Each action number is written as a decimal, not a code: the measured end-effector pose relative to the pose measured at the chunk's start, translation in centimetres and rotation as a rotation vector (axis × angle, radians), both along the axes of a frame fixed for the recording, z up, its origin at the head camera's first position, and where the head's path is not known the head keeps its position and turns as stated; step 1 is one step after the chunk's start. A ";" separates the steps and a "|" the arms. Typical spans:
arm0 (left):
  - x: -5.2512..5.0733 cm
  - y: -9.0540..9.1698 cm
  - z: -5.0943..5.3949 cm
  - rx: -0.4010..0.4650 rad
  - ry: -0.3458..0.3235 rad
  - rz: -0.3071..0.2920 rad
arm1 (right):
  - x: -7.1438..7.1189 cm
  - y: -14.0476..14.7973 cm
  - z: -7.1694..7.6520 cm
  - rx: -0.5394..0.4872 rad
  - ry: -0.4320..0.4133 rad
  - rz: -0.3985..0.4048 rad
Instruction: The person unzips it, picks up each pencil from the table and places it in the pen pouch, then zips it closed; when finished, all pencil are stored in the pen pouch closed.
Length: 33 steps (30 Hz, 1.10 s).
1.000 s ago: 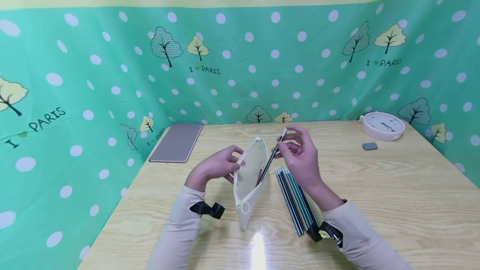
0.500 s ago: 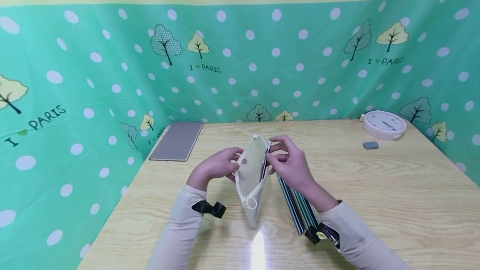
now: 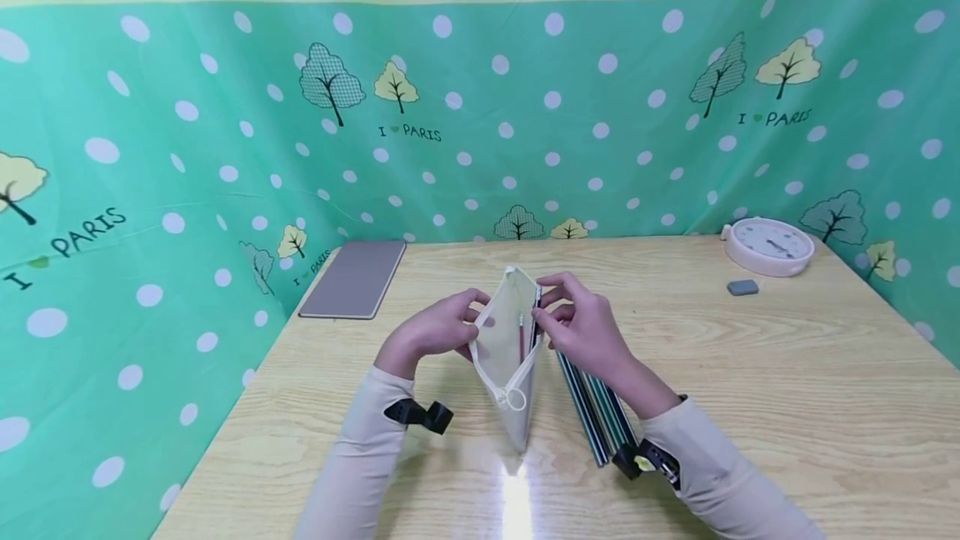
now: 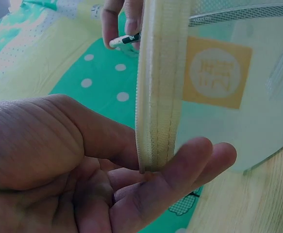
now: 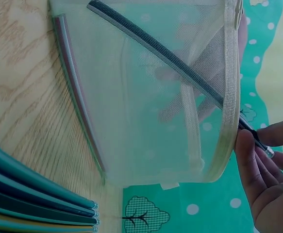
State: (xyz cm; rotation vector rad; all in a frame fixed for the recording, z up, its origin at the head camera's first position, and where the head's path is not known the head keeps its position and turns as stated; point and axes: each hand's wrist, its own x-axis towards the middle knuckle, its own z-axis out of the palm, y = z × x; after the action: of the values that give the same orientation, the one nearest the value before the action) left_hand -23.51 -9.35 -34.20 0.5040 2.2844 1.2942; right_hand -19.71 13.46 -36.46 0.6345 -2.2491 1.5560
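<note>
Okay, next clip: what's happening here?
A person's left hand holds a pale mesh pouch by its zippered edge. The right hand pinches a dark pencil that is mostly inside, its end sticking out of the opening. A reddish pencil is already in there, and more pencils lie on the table alongside.

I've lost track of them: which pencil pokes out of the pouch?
The dark pencil, slanting through the pouch's opening, its end pinched by the right hand. The reddish pencil is wholly inside; the other pencils lie on the table.
</note>
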 end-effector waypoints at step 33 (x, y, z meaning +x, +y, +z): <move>0.0 -0.1 -0.2 0.004 -0.016 0.018 | -1.5 3.4 0.2 0.051 0.021 -0.134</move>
State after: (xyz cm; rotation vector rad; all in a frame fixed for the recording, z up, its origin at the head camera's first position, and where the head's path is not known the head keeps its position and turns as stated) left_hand -23.53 -9.43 -34.37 0.4732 2.2786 1.3076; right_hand -21.22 16.85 -36.27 0.4997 -2.2720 1.4267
